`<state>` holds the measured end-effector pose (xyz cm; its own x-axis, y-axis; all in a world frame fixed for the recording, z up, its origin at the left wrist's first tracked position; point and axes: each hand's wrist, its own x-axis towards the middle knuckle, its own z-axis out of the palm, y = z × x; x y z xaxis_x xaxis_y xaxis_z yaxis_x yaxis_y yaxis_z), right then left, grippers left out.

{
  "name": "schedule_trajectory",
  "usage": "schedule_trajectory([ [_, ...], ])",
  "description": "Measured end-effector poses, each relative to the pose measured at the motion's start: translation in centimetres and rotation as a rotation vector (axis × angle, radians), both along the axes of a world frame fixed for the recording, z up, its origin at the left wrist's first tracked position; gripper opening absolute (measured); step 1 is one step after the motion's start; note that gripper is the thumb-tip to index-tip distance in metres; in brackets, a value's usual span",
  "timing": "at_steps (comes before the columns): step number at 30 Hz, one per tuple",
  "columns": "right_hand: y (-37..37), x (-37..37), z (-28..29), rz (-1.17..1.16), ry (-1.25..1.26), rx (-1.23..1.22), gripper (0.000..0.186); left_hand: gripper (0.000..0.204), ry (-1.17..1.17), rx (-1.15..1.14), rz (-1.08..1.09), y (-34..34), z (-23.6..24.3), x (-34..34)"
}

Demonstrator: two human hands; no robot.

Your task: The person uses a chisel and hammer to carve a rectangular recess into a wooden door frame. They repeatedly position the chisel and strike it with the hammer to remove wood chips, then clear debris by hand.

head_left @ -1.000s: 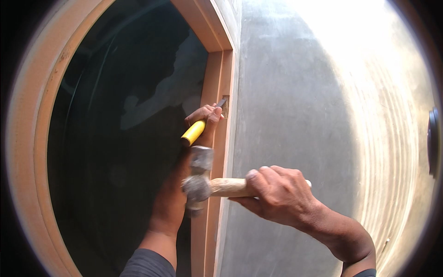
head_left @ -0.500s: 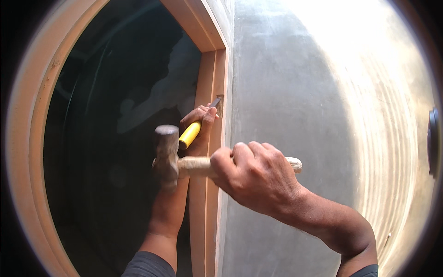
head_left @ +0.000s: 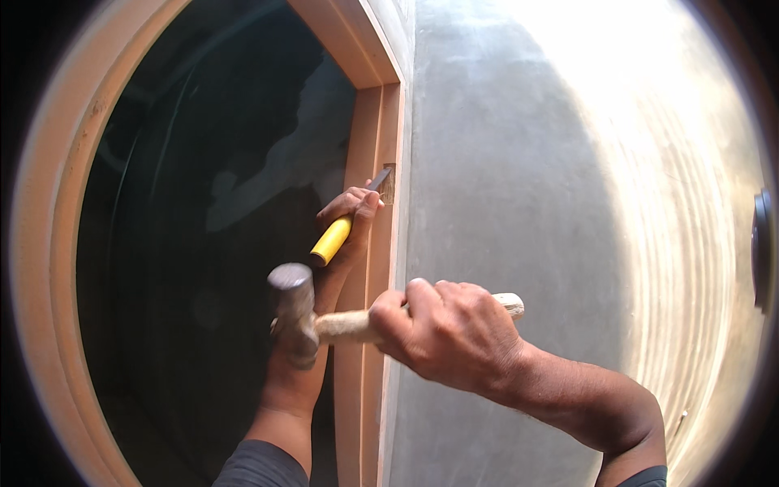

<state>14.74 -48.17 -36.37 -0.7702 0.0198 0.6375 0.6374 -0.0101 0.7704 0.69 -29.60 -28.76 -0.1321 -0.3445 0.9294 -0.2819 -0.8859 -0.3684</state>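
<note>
Left hand (head_left: 350, 213) closed around yellow-handled chisel (head_left: 339, 231), blade tip set in notch (head_left: 388, 185) cut in wooden door frame (head_left: 375, 268), right hand (head_left: 450, 333) clamped on wooden shaft of hammer (head_left: 296, 312), metal head held just below chisel handle, grey wall (head_left: 519, 203) beside frame

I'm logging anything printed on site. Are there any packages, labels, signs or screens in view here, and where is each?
None in view: only a wooden door frame, a grey plastered wall, a yellow-handled chisel in the left hand and a hammer in the right hand.
</note>
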Motion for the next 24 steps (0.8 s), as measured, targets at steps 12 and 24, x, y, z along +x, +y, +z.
schedule_trajectory([
  [12,2.5,0.1,1.6,-0.115,0.021,0.105,0.027,0.028,-0.074,0.093,0.083,0.0,1.2,1.6],
  [24,4.5,1.3,2.0,-0.092,-0.015,0.120,0.018,0.033,-0.097,0.204,0.024,3.9,3.8,2.4],
])
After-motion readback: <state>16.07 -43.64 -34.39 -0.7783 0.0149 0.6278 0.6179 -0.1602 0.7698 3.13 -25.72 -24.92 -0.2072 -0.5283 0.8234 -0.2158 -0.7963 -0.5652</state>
